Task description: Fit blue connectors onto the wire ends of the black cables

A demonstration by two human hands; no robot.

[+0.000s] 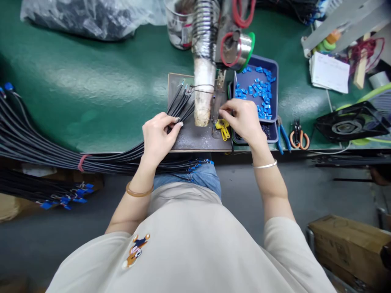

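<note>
My left hand pinches a bunch of black cables, whose stripped ends fan out over a dark work board. Thumb and forefinger of my right hand are drawn together beside a slim upright metal tool; whatever they hold is too small to make out. Just below those fingertips sits a yellow clip. A taped white nozzle of a flexible duct hangs between my hands and covers part of the board. Right of it, a tray holds small blue connectors, partly behind my right hand.
Blue-handled pliers and orange-handled cutters lie right of the trays. Farther right is a black fan. A solder spool hangs beside the duct. Bundled cables run along the table's left front edge.
</note>
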